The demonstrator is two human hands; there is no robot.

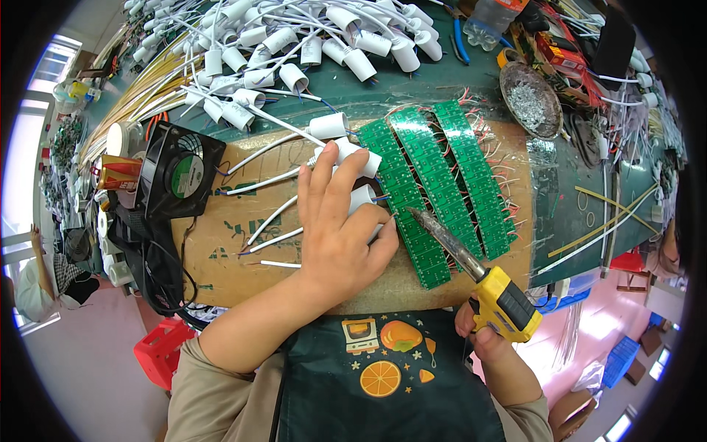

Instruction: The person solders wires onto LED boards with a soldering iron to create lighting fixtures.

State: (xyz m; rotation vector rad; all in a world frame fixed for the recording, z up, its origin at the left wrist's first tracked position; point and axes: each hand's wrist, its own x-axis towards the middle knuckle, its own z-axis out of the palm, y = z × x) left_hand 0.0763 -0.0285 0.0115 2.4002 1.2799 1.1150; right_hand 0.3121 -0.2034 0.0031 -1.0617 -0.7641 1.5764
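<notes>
Three strips of green circuit boards (425,149) lie side by side on a brown board, with thin pinkish wires along the strips. My left hand (335,228) reaches over white cylindrical sockets with cables, its index finger and thumb bent together at the near-left strip's edge. A small white socket (361,197) shows between its fingers, with blue wire ends toward the boards. Another white socket (328,126) lies just beyond the fingertips. My right hand (477,331) is closed around a yellow soldering gun (507,303); its metal tip is at the left strip, near the left thumb.
A heap of white cabled sockets (361,65) covers the far side of the green table. A black fan (181,171) stands left of the brown board (213,276). At the far right are a bowl of silvery bits (532,104), blue-handled pliers (460,40) and a plastic bottle (492,22).
</notes>
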